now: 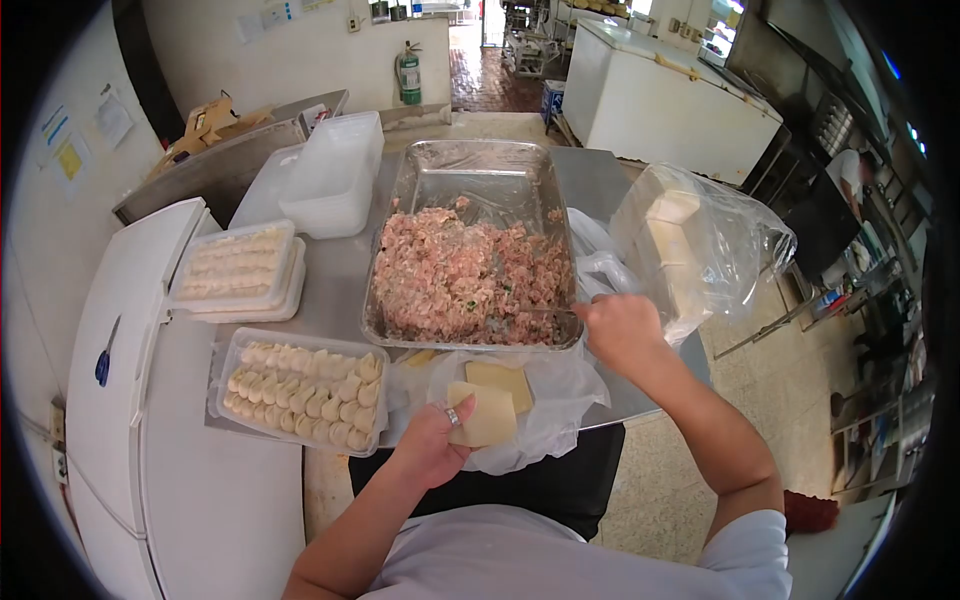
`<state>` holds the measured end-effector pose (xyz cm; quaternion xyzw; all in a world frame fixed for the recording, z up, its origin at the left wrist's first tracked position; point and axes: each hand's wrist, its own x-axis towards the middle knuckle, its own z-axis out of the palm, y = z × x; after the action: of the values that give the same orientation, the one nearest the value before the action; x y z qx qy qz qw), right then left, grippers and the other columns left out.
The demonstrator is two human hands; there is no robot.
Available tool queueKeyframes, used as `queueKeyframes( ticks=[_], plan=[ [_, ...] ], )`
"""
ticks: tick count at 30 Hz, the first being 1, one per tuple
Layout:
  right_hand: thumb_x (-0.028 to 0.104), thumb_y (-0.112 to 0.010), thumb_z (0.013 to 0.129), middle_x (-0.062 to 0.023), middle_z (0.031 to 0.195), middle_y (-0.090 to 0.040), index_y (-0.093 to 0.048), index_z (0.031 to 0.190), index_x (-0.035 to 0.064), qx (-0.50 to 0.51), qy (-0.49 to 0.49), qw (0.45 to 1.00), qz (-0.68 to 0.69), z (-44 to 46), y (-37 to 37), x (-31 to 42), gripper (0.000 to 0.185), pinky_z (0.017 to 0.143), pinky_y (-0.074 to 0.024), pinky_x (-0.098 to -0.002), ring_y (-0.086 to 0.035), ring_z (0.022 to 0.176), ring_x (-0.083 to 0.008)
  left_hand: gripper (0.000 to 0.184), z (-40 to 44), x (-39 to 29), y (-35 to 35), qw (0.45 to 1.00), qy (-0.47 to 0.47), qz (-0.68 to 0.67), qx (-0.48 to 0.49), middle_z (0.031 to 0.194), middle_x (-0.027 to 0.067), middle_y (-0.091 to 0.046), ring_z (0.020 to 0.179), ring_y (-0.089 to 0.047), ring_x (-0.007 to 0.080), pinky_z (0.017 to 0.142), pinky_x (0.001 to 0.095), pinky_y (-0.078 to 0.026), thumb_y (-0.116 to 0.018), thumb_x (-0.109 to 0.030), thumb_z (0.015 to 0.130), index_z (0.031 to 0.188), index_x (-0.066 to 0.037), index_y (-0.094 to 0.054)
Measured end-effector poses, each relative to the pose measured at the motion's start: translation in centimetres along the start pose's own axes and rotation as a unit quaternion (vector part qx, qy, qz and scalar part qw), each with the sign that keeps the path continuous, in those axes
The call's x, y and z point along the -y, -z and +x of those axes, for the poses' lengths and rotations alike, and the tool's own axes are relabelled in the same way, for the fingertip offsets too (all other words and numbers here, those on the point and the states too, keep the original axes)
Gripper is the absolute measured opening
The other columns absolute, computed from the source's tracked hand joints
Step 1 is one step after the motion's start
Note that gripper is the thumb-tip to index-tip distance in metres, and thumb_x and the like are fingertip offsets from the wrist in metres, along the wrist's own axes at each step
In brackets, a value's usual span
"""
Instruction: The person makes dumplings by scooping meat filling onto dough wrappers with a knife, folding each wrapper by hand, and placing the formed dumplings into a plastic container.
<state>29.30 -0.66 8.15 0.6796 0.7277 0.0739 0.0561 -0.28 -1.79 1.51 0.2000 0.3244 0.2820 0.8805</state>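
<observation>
Now the left hand (432, 442) pinches a thin square wrapper (485, 418) near the meat tray (480, 182); squeezing too hard could rip it. The right hand (625, 330) curls its fingers tight, seemingly round a thin tool (550, 311).

Off-white wall (290, 60); speckled floor (640, 480); white chest freezer (662, 105); bright doorway (493, 22).

The wrappers (484, 418) are pale yellow, the dumplings (300, 392) cream. The mince (450, 268) is pink flecked with green. The tray (485, 178) is silver-grey, the scissors' handles (102, 369) blue
</observation>
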Motion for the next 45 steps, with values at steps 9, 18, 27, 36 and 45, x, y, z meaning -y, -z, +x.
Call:
queueKeyframes(
  ticks=[9,18,27,36,45],
  plan=[
    [0.010,-0.061,0.080,-0.0106,0.090,-0.073,-0.076,0.100,0.0155,0.056,0.064,0.994,0.064,0.6,1.2,-1.0,0.026,0.075,-0.0586,-0.0447,-0.073,0.088,-0.0312,0.048,-0.1,-0.9,0.8,0.997,-0.018,-0.071,0.022,0.134,0.0112,-0.062,0.126,-0.060,0.0271,0.113,0.0448,-0.044,-0.067,-0.024,0.097,0.137,-0.002,-0.053],
    [0.009,-0.064,0.083,-0.0130,0.084,-0.073,-0.079,0.105,0.0177,0.087,0.078,0.986,0.117,1.0,1.3,-0.8,0.028,0.073,-0.0567,-0.0451,-0.071,0.083,-0.0335,0.052,-0.1,-1.9,0.7,0.996,-0.032,-0.086,0.024,0.139,0.0131,-0.059,0.131,-0.056,0.0287,0.114,0.0441,-0.042,-0.061,-0.029,0.099,0.141,0.000,-0.050],
    [0.014,-0.066,0.085,-0.0159,0.086,-0.072,-0.079,0.106,0.0176,0.071,0.036,0.989,0.126,1.5,0.9,-0.3,0.026,0.073,-0.0550,-0.0464,-0.070,0.083,-0.0360,0.047,-0.7,-3.8,1.7,0.991,-0.084,-0.102,-0.006,0.136,0.0145,-0.062,0.126,-0.060,0.0297,0.110,0.0447,-0.046,-0.046,-0.031,0.106,0.139,0.001,-0.051],
    [0.017,-0.065,0.088,-0.0160,0.092,-0.074,-0.078,0.110,0.0184,0.055,0.046,0.937,0.341,2.2,-0.3,0.7,0.025,0.074,-0.0554,-0.0451,-0.071,0.084,-0.0360,0.045,-1.3,-5.3,2.0,0.982,-0.141,-0.126,-0.012,0.135,0.0158,-0.062,0.125,-0.060,0.0305,0.111,0.0438,-0.045,-0.043,-0.029,0.108,0.138,0.003,-0.052],
    [0.003,-0.068,0.087,-0.0147,0.080,-0.066,-0.076,0.116,0.0147,-0.160,0.016,0.890,0.426,-3.1,0.7,7.8,0.032,0.065,-0.0532,-0.0408,-0.067,0.070,-0.0314,0.042,3.0,-5.8,-1.3,0.968,-0.155,-0.191,-0.047,0.135,0.0160,-0.058,0.125,-0.058,0.0312,0.114,0.0453,-0.042,-0.034,-0.027,0.111,0.138,0.002,-0.047]
  ],
)
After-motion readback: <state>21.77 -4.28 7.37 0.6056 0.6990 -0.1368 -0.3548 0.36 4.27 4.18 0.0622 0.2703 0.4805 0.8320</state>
